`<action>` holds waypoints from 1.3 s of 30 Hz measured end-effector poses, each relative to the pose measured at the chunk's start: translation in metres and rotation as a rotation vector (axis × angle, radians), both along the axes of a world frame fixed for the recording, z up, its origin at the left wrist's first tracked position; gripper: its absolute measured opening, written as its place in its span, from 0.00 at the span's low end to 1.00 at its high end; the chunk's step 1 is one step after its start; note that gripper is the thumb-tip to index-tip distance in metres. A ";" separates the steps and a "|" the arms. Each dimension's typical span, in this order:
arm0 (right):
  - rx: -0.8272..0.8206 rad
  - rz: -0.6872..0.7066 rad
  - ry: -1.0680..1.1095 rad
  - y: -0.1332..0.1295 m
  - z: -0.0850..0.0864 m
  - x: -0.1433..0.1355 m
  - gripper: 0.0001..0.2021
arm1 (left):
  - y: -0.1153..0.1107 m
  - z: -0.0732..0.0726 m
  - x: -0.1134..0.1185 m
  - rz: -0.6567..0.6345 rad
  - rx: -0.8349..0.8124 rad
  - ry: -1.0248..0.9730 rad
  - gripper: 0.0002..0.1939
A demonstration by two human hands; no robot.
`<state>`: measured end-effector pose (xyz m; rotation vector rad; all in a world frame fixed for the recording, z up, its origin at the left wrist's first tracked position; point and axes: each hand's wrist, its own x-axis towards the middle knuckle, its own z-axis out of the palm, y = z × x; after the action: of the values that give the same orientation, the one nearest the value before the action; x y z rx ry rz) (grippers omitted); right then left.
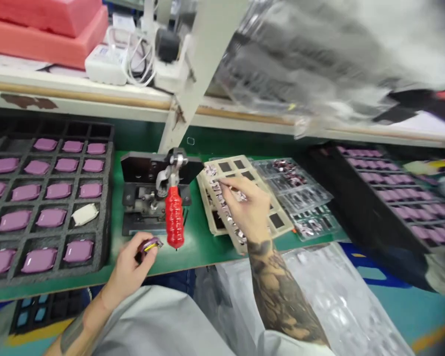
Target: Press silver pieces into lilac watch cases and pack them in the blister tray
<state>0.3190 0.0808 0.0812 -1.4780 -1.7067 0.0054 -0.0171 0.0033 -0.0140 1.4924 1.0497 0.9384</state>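
My left hand (131, 264) is closed on a small purple case (147, 245) with a yellow and metallic edge, low in front of a black clamp fixture (148, 198) with a red handle (174, 217). Over a beige tray (282, 225) my right hand (244, 202) is closed, thumb and finger pinched at a narrow strip of small shiny parts (222, 205). Whatever lies between those fingertips is too small to make out. Dark square pieces sit in the tray's other compartments.
At left, a grey foam tray (106, 207) holds several purple cases and one white one. Clear plastic trays (300, 198) lie right of the beige tray. Farther right is a black tray (359, 198) of purple parts. A shelf (133, 101) and its post rise behind the fixture; plastic bags hang above.
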 end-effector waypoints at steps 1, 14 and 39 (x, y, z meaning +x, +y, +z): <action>0.000 0.043 0.136 -0.016 -0.001 -0.018 0.08 | 0.001 0.004 0.000 -0.018 0.052 0.052 0.09; -0.210 0.354 0.839 -0.079 -0.071 -0.156 0.10 | 0.007 0.014 -0.001 -0.065 0.079 0.043 0.10; -0.115 0.115 0.247 -0.119 -0.057 -0.100 0.33 | 0.000 0.010 -0.002 0.063 0.136 -0.013 0.09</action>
<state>0.2191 -0.0382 0.0242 -1.3952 -1.6080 0.3392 -0.0189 0.0033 -0.0042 1.5696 1.0460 1.0809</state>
